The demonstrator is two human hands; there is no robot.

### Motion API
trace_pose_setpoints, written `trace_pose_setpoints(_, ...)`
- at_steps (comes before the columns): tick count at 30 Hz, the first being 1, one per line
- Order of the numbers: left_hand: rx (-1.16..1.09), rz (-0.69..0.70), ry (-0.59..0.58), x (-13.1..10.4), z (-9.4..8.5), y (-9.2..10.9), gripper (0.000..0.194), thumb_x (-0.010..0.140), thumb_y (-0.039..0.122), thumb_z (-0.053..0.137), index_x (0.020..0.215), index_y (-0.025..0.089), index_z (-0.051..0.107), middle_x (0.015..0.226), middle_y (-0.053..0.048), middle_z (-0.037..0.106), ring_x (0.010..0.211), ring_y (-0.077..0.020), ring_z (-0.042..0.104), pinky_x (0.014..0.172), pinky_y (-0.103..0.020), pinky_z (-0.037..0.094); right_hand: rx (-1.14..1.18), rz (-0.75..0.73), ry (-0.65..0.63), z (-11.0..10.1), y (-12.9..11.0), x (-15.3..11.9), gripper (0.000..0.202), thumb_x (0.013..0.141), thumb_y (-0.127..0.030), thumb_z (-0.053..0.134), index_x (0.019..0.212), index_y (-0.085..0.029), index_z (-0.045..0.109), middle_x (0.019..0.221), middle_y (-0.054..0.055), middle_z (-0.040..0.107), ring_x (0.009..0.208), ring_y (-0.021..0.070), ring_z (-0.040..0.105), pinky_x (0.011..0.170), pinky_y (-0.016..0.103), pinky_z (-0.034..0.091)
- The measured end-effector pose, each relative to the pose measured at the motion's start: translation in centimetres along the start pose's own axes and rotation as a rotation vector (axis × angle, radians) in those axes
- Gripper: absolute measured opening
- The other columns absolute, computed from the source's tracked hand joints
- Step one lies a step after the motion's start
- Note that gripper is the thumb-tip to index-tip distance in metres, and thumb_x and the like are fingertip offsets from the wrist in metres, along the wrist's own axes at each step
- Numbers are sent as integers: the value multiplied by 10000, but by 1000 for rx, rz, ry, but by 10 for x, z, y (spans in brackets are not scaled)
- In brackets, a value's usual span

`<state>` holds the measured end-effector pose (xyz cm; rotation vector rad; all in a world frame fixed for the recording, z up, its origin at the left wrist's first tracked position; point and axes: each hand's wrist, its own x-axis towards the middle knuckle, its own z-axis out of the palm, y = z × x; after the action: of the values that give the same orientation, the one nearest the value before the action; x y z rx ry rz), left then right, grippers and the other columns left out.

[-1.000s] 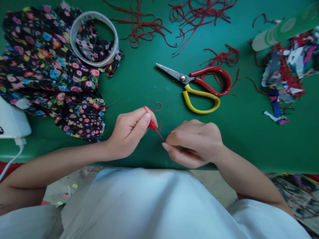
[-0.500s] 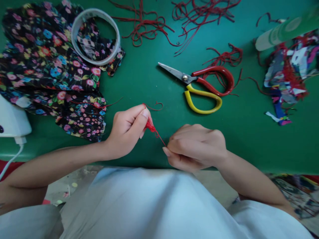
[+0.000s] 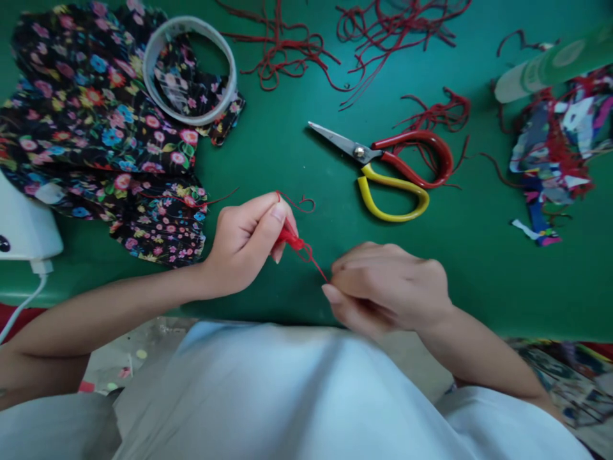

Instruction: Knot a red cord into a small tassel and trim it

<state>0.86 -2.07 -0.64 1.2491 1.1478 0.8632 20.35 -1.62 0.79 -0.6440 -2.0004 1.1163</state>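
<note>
Between thumb and fingers, my left hand (image 3: pixel 251 239) pinches a small piece of knotted red cord (image 3: pixel 293 240), most of it covered by the fingers. A loose tail of that cord curls out above the hand. A small loop shows below the knot, and a straight strand runs from there to my right hand (image 3: pixel 390 287), which is closed on its end. The right fingers are slightly blurred. Beyond both hands lie scissors (image 3: pixel 359 152) with one red and one yellow handle, untouched, their blades closed and pointing left.
Black floral fabric (image 3: pixel 105 128) covers the table's left, with a tape roll (image 3: pixel 149 70) on it. Red cords (image 3: pixel 282 48) lie in tangles at the back. At right are a green-and-white bottle (image 3: pixel 527 73) and fabric scraps (image 3: pixel 550 153). A white device (image 3: pixel 29 220) with a cable sits at left.
My right hand has moved slightly right, away from the left hand. The loop below the knot looks wider, and more red shows past the left fingertips. The whole view has shifted a little.
</note>
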Motion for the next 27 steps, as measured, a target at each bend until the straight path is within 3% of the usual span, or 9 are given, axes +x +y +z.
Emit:
trace_pose_setpoints(3,135,143,14,3,-4,4,377,1034,386,394,844,203,663,665,3,663,527,-89,576,509,-224,483,8,105,136,-2,4,-2,240,918,-194,521,685,-234,480,475,-46,406,409,93,349,432,275,319)
trace_pose_setpoints(5,214,265,11,5,-5,6,368,1022,419,410,911,222,700,862,-36,730,733,-139,672,665,-282,564,26,242,204,-2,5,-5,305,943,-324,505,654,-234,469,456,-38,373,398,102,315,425,297,290)
trace_pose_setpoints(8,178,329,27,8,-5,3,343,1008,447,437,945,272,726,1110,-52,722,1007,-199,674,880,-380,564,159,447,226,-2,7,-6,390,938,-464,519,639,-228,434,475,-40,336,421,97,275,434,301,245)
trace_pose_setpoints(13,-97,342,7,16,-6,-9,220,973,411,549,915,316,739,993,-15,743,954,-188,668,922,-419,509,518,566,299,2,14,0,437,899,-433,615,622,-212,360,516,-68,258,467,75,241,448,258,203)
trace_pose_setpoints(17,-97,384,-42,18,-8,-8,193,964,392,583,869,291,719,897,0,751,849,-157,661,948,-411,459,639,683,319,4,15,5,514,885,-406,640,598,-211,260,536,-84,177,474,58,203,453,231,200)
trace_pose_setpoints(22,-124,213,-107,13,-7,0,337,996,454,495,760,232,590,757,0,707,745,-138,663,825,-350,521,436,657,293,5,10,9,529,894,-315,610,589,-211,191,533,-82,166,489,48,182,460,226,180)
trace_pose_setpoints(24,-167,136,-129,13,-6,0,341,1000,449,487,756,220,551,725,5,673,704,-125,637,711,-294,510,259,572,269,5,8,9,504,887,-230,581,593,-208,172,530,-80,154,493,47,149,457,231,167)
trace_pose_setpoints(27,-129,83,-139,14,-6,-2,327,998,409,505,747,208,563,693,9,627,683,-116,585,671,-268,466,24,402,217,5,8,9,457,858,-101,521,605,-203,154,544,-71,133,504,58,109,454,245,159)
